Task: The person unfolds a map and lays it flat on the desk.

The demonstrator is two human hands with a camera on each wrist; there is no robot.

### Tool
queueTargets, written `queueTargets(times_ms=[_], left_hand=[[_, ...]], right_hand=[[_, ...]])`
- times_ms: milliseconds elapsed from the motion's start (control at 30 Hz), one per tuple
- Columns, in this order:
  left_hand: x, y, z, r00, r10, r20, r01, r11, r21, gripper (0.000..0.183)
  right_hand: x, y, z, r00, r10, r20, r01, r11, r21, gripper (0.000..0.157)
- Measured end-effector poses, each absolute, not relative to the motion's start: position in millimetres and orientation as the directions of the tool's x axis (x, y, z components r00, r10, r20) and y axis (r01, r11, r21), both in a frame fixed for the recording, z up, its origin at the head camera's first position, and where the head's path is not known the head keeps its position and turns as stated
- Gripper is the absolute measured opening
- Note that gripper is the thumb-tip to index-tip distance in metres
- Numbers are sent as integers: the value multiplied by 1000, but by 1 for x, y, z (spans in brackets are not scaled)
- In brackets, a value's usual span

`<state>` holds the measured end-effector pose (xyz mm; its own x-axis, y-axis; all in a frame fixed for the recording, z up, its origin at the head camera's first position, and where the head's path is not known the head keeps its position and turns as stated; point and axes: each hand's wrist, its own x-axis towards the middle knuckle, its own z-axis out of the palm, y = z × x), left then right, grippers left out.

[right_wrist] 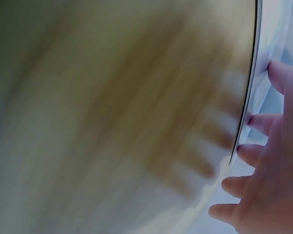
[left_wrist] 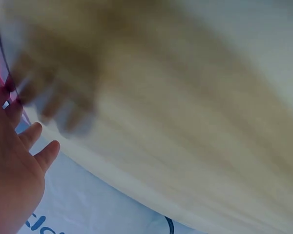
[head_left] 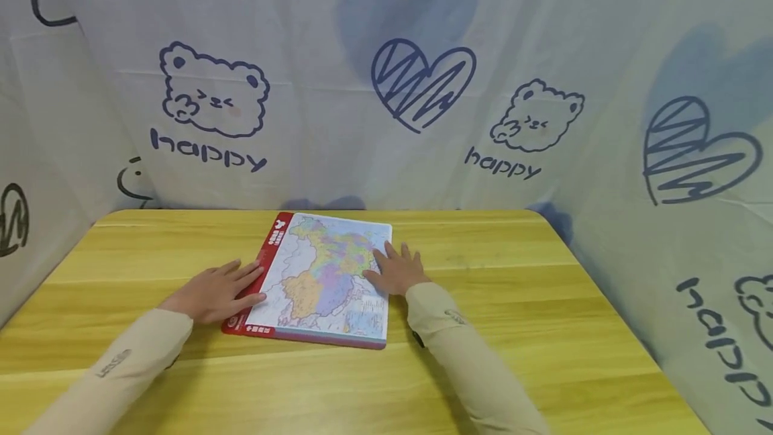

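Observation:
A map board [head_left: 332, 267] with a red strip along its left side lies slightly turned on the wooden table, its near edge showing some thickness like a stack. My left hand [head_left: 214, 293] rests with spread fingers over the red strip. On the opposite side, my right hand [head_left: 400, 272] touches the map's right edge, fingers straight and fanned out. In the left wrist view the fingers [left_wrist: 48, 155] reach toward the pinkish edge of the board. The right wrist view shows fingertips [right_wrist: 256, 121] right at the board's edge.
The yellow wood-grain table [head_left: 513, 327] extends around the map on all sides. A white cloth [head_left: 314, 119] printed with bears, hearts and the word "happy" hangs behind the table and along both sides.

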<state>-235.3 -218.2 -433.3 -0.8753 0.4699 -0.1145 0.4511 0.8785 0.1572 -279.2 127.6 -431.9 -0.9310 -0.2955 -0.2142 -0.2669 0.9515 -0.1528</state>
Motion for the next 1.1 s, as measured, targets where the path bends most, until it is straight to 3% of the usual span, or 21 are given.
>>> queueTargets(times_ms=[467,767,933,1100], left_hand=[[-214,-231,-433,-848,528,-53,514,842,162,77],[-205,-219,-426,-824,555,-110,523,821,228,86],[-200,-217,-428,-819,565,-98,540,817,202,100],[-198,-223,-433,-801,596,-60,580,797,167,106]], right_hand=[[-301,110,-425,-920,-307,-245,-291,951,-102,62],[-312,106,-433,-919,-303,-252,-290,953,-86,61],[-292,95,-421,-899,-367,-239,-377,926,-5,55],[-253,79,-413,-830,-494,-259,-514,858,11,55]])
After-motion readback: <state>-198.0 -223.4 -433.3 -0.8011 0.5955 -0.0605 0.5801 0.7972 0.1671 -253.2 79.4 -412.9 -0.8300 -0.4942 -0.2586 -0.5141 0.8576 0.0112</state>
